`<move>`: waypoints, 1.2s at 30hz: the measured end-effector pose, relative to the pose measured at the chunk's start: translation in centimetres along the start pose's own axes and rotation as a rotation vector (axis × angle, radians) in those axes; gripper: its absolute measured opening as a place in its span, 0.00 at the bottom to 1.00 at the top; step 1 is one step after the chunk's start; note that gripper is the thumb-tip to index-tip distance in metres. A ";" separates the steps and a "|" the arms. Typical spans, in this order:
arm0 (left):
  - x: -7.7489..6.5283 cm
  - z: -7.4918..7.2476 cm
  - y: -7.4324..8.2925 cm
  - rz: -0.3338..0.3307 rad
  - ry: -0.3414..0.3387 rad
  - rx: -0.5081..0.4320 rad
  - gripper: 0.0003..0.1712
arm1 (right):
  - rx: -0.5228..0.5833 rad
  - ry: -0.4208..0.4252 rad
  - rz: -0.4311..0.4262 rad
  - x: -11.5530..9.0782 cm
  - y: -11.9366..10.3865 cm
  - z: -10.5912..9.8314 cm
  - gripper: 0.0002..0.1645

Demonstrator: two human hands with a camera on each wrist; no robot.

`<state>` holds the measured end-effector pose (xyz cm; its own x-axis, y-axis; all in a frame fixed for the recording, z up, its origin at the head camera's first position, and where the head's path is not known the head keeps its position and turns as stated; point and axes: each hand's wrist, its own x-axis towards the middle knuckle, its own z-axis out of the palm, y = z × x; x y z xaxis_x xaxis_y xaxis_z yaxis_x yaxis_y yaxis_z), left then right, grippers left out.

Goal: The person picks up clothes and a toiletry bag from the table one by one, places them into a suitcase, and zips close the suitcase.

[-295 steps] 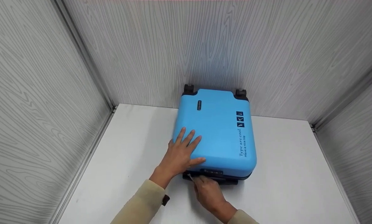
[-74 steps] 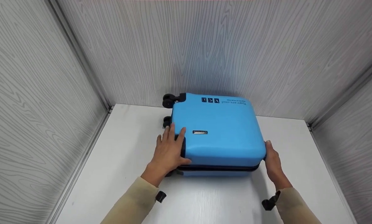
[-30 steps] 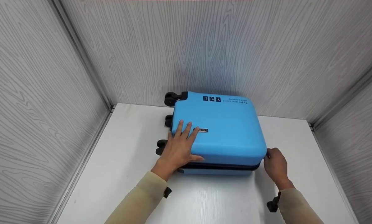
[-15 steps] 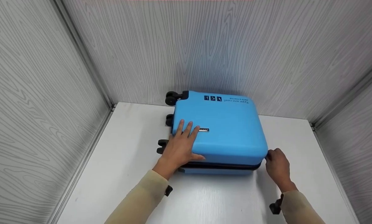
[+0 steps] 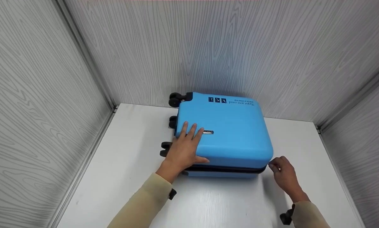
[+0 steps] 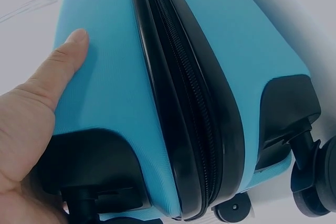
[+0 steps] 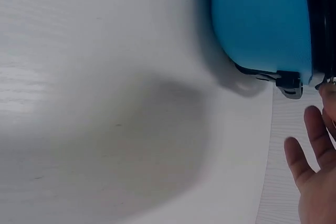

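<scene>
A light blue hard-shell suitcase [image 5: 230, 126] lies flat, its wheels [image 5: 174, 100] to the left. My left hand [image 5: 183, 151] rests spread on its near left corner; in the left wrist view the thumb lies along the blue shell, beside the black-edged seam with its zipper [image 6: 184, 61]. At the near right corner, my right hand [image 5: 284, 174] pinches a small metallic zipper pull [image 7: 329, 81] at the end of the seam. The other fingers of that hand stand loosely apart in the right wrist view, which cuts off part of the hand.
The suitcase lies on a white tabletop [image 5: 138, 133], close to the grey wood-grain back wall [image 5: 208, 47]. Side walls [image 5: 28, 110] rise at left and right. A black latch part [image 7: 290, 81] juts from the suitcase end near the right hand.
The suitcase was turned earlier, its wheels going from the back to the left. Over the last second my right hand has moved toward me around the near right corner; the left has stayed put.
</scene>
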<state>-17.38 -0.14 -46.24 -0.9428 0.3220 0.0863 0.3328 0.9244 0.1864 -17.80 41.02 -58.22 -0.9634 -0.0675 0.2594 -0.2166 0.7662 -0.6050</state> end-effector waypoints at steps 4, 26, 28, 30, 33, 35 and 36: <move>0.0 -0.1 0.0 0.008 0.014 0.003 0.73 | 0.075 -0.039 0.037 -0.2 -0.2 -0.2 0.06; -0.2 0.2 -0.1 0.001 0.016 0.020 0.72 | 0.193 -0.205 0.121 -0.9 -1.6 -0.7 0.06; -0.2 0.2 -0.1 0.001 0.014 0.013 0.72 | 0.198 -0.197 0.127 -1.0 -1.6 -0.6 0.06; -0.1 0.2 0.0 0.004 0.014 0.004 0.72 | 0.206 -0.187 0.134 -1.2 -1.6 -0.6 0.06; -0.1 0.3 0.0 0.005 0.013 -0.003 0.72 | 0.221 -0.189 0.151 -1.5 -1.4 -0.6 0.05; 0.0 0.3 0.1 0.004 0.014 -0.003 0.72 | 0.224 -0.199 0.155 -1.7 -1.3 -0.5 0.05; 0.0 0.2 0.1 0.003 0.015 -0.002 0.72 | 0.220 -0.204 0.155 -1.8 -1.3 -0.5 0.06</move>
<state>-17.40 0.01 -46.46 -0.9413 0.3221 0.1013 0.3360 0.9229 0.1881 -15.74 40.46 -57.49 -0.9945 -0.1042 0.0094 -0.0726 0.6224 -0.7793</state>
